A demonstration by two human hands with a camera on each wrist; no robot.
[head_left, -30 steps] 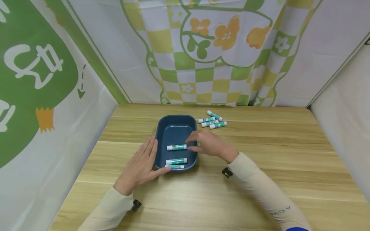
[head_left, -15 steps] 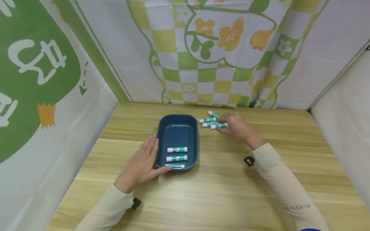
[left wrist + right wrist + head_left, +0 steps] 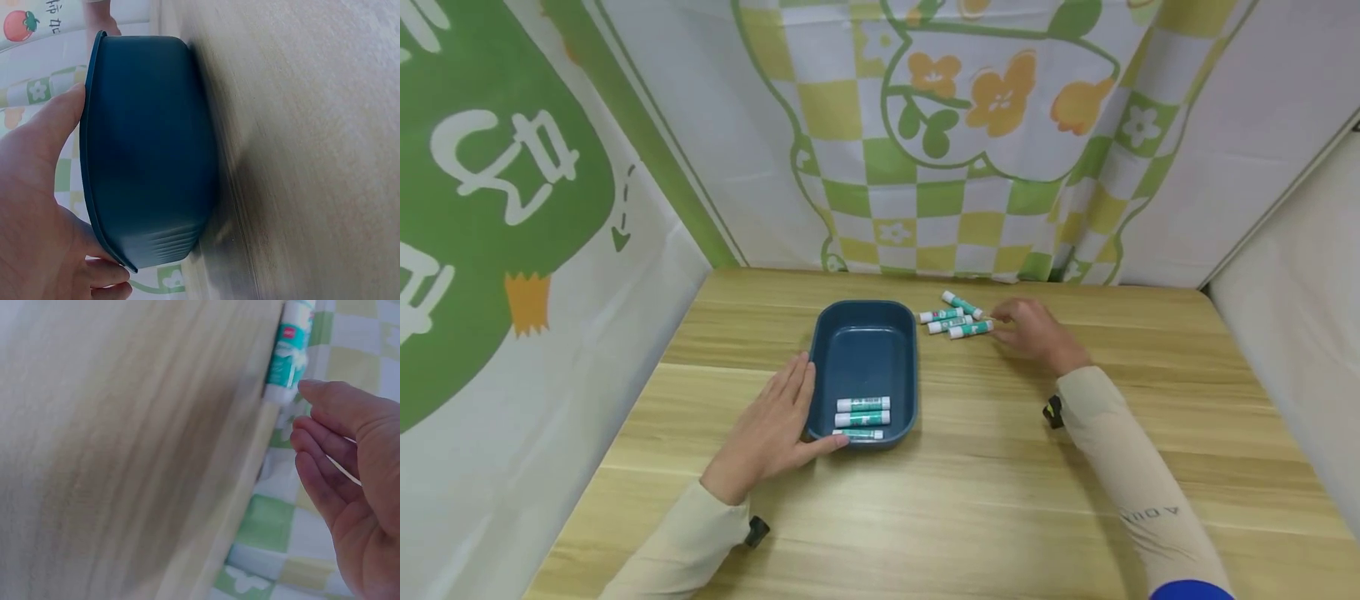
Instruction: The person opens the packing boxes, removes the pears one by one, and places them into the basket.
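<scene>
Three green-and-white glue sticks [image 3: 862,419] lie crosswise at the near end of a dark blue rectangular tray [image 3: 867,305]. My left hand [image 3: 765,425] rests against the tray's left side, the thumb across its near rim; in the left wrist view, the thumb touches the tray's rim [image 3: 86,156]. To the right of the tray, several more glue sticks [image 3: 972,329] lie in a loose pile. At the pile's right end is my right hand [image 3: 1036,332], its fingers loosely bent. The right wrist view has its thumb tip by the white end of one glue stick [image 3: 289,356], with no grip around it.
The wooden table [image 3: 970,500] carries the tray and the pile. A patterned green, yellow and white curtain [image 3: 940,200] hangs behind its far edge. White fabric walls stand on both sides, the left one [image 3: 497,208] printed in green.
My right hand has moved from the tray to the pile, then slightly right off the sticks. The farthest stick in the tray has rolled nearer to the others. My left hand stays put.
</scene>
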